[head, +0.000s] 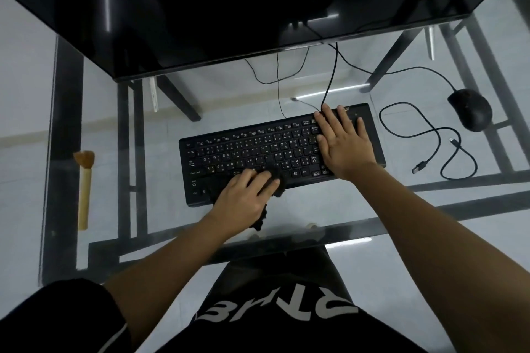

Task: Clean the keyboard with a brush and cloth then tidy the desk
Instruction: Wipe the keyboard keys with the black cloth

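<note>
A black keyboard [258, 149] lies in the middle of the glass desk [372, 218]. My left hand [243, 195] presses a dark cloth [276, 178] onto the keyboard's lower left keys; part of the cloth hangs off the front edge. My right hand [342, 143] lies flat with fingers spread on the keyboard's right end, holding nothing. A brush [84, 180] with a pale wooden handle and tan bristles lies at the desk's left side, bristles pointing away from me.
A large dark monitor [229, 8] stands behind the keyboard. A black mouse [470, 109] sits at the far right, with a loose coiled USB cable [430, 149] between it and the keyboard. Thin cables [329, 77] run behind the keyboard. The black desk frame shows through the glass.
</note>
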